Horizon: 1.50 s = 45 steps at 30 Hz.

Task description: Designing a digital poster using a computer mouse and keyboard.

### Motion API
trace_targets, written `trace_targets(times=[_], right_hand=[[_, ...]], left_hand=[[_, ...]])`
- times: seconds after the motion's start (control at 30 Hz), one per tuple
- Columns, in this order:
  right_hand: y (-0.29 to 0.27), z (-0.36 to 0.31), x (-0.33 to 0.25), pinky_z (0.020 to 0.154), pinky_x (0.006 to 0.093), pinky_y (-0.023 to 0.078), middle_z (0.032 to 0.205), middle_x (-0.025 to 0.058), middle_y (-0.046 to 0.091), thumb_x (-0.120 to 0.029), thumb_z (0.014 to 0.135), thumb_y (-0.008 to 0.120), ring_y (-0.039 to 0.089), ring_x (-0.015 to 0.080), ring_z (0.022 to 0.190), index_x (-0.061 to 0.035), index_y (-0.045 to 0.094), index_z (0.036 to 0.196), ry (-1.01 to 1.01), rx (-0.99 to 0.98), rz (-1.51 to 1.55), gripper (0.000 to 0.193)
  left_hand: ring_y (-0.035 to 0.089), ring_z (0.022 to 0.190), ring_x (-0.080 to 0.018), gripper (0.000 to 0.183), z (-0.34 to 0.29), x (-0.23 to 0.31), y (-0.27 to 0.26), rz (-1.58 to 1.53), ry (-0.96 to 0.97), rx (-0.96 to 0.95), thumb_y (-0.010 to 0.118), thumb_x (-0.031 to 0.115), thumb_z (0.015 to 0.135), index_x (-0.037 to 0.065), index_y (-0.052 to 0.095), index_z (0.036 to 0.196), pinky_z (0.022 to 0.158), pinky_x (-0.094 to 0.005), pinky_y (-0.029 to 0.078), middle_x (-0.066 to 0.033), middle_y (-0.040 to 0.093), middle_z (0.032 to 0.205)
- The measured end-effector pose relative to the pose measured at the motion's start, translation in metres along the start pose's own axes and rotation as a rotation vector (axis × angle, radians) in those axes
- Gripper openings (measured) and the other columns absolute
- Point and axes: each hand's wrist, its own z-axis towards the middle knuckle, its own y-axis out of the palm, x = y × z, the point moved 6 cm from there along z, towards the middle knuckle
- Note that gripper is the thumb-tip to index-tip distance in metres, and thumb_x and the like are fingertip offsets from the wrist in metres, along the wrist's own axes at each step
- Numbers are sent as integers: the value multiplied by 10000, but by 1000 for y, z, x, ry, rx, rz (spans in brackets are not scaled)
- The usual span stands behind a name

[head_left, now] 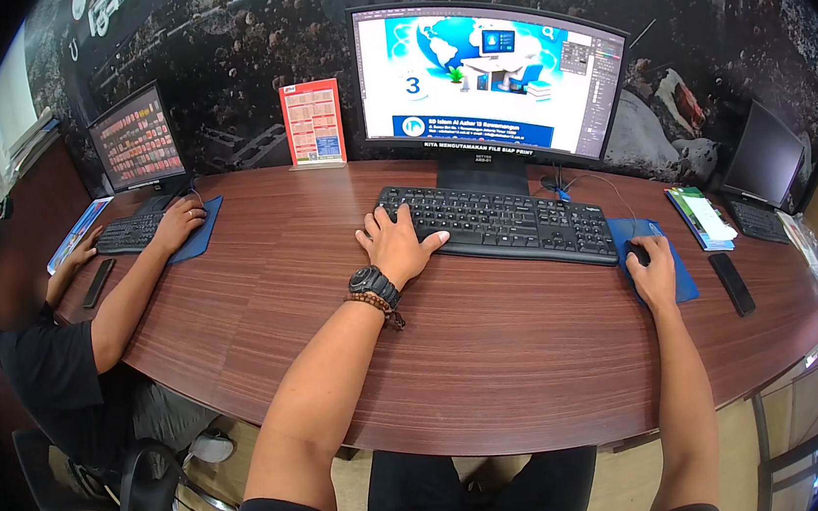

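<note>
My left hand (396, 244) rests with spread fingers on the left end of a black keyboard (514, 223), its thumb by the lower key row. A dark watch (372, 281) and a beaded bracelet (374, 305) circle that wrist. My right hand (654, 269) is curled over a black computer mouse (636, 253), mostly hidden under the palm, on a blue mouse pad (679, 274). Behind the keyboard stands a curved monitor (491, 80) with a blue and white graphic layout open in an editing window.
At the left, a co-worker (53, 339) sits with hands on another keyboard (128, 233) and mouse, facing a second monitor (135, 139). A red calendar (314, 124) stands on the wooden desk (498, 365). Right of my mouse pad lie a black phone (732, 283), booklets (701, 217) and a dark screen (764, 154).
</note>
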Motion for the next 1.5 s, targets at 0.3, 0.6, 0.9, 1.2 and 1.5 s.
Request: trace_targets(times=[0.3,0.6,0.9,1.2,1.5], right_hand=[[0,0,2,938,420,483,1142,171,601,-154,815,671,609,364,1061,-17,704,1069,23,-9,-19,290],[2,1,4,950,421,477,1170,168,598,-181,854,682,603,362,1086,-19,702,1104,18,-11,-25,298],[4,1,8,958,420,476,1181,176,593,-200,867,688,601,365,1097,-23,701,1119,26,-12,-18,309],[4,1,5,958,414,469,1155,176,598,-190,865,682,597,360,1094,-19,687,1118,1,-1,-19,305],[3,1,-1,949,406,464,1116,158,606,-144,831,695,596,345,1071,-14,680,1097,-90,-40,67,297]], left_hand=[[268,1402,-483,925,1,0,0,3,-2,-41,658,650,849,7,425,1471,1115,-660,198,-329,343,1470],[296,1362,-467,934,1,-1,1,11,10,7,688,630,835,-15,430,1460,1102,-615,221,-313,370,1421],[268,1407,-488,932,2,0,2,23,-4,-43,642,668,849,17,421,1478,1115,-660,198,-328,333,1484],[278,1387,-479,930,1,-1,1,0,2,-16,668,649,841,-4,434,1461,1111,-644,206,-326,361,1445],[265,1390,-480,937,2,-1,3,10,-15,-21,663,665,834,14,434,1467,1117,-653,186,-331,333,1471]])
